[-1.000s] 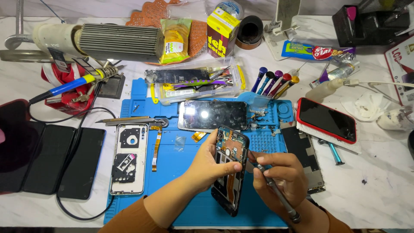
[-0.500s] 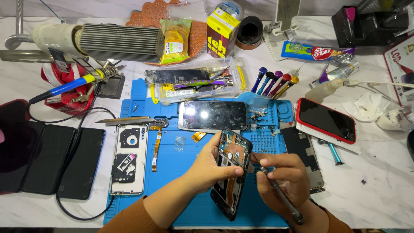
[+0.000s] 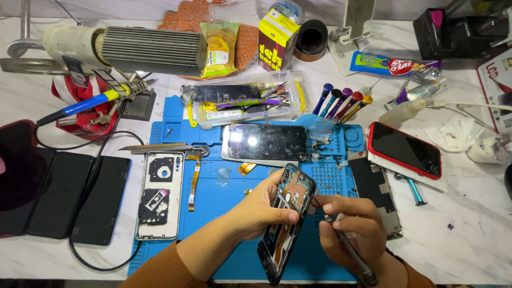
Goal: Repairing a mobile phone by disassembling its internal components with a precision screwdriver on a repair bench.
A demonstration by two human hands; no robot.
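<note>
Worked over one blue mat (image 3: 213, 197). Counted three dark phones (image 3: 64, 197) left of it, one detached screen (image 3: 265, 142) and one white back frame (image 3: 159, 194) on it, so seemingly well into stripping. Held one opened phone (image 3: 288, 218) tilted above the mat, left hand (image 3: 261, 210) fingers clamped on its edges. Counted five screwdrivers (image 3: 341, 101). Gripped one slim tool (image 3: 346, 250) in right hand (image 3: 352, 229), fingers closed round it, inner parts apparently left.

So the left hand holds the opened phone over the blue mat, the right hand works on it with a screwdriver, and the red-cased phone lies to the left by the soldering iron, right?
Not quite. The head view shows the red-cased phone lying to the right of the blue mat, far from the soldering iron. The rest holds: the left hand holds the opened phone over the mat, and the right hand works on it with a screwdriver.
</note>
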